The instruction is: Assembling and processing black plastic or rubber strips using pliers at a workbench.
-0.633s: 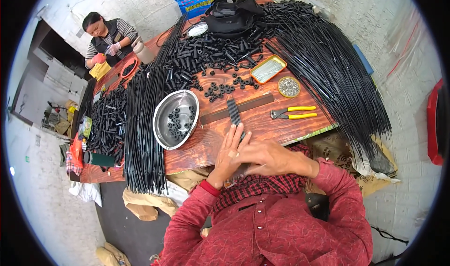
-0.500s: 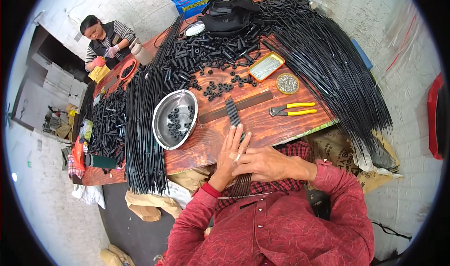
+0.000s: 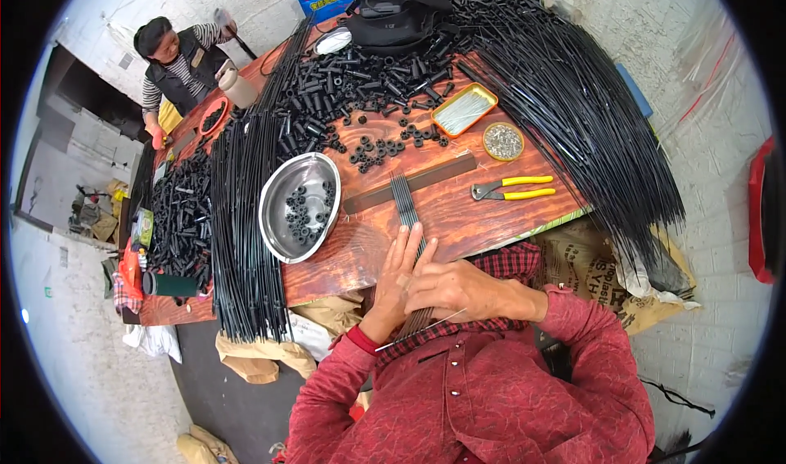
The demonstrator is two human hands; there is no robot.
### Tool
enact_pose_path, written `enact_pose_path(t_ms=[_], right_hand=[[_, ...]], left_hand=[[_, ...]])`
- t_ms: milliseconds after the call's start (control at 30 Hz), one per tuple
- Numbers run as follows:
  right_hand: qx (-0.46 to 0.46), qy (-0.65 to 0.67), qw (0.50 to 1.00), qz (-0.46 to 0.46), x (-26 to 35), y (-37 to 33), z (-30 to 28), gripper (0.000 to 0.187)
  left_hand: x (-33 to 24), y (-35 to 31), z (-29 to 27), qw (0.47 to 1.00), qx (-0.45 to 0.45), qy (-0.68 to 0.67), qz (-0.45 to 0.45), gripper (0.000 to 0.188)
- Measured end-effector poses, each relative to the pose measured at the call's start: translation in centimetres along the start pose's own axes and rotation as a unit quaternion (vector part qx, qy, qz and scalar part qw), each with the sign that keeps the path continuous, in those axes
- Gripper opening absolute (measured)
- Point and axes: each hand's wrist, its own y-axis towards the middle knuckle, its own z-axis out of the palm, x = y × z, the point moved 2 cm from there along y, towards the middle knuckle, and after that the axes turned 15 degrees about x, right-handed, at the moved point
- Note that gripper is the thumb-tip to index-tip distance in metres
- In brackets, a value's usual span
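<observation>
A bundle of several thin black rods (image 3: 403, 198) runs from the table over its near edge toward my lap. My left hand (image 3: 399, 266) lies across the bundle with its fingers stretched out flat. Beside it, touching the rods, my right hand (image 3: 458, 290) has its fingers curled; what they pinch is hidden. A thin pale stick (image 3: 426, 326) slants below my hands; I cannot tell whether it is held. Past my fingers, the far rod ends rest by a flat dark bar (image 3: 442, 172). Left of my hands stands a steel bowl (image 3: 278, 243) with black ring-shaped pieces.
Yellow-handled pliers (image 3: 524, 187), an orange-rimmed tray (image 3: 465, 110) of pale sticks and a round tub (image 3: 503, 141) of small metal pieces lie right. Long black rods (image 3: 573, 96) heap at far right, more (image 3: 250, 227) at left. A co-worker (image 3: 184, 63) is at the far left.
The rod bundle's far ends have shifted slightly toward me, and the pale stick has tilted. The co-worker's hands have parted; one is raised toward the table's back edge.
</observation>
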Motion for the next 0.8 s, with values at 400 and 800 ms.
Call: enact_pose_path(t_ms=[400,800], right_hand=[[0.130,-0.019,0.988,0.087,-4.9,-1.8,-5.3,0.039],[-0.088,-0.326,0.906,0.256,-25.4,-0.8,-14.9,0.012]], left_hand=[[-1.1,0.8,-0.9,1.000,0.003,-0.017,-0.019,0.085],[-0.6,-0.1,0.4,0.999,-0.008,-0.042,0.011,0.096]])
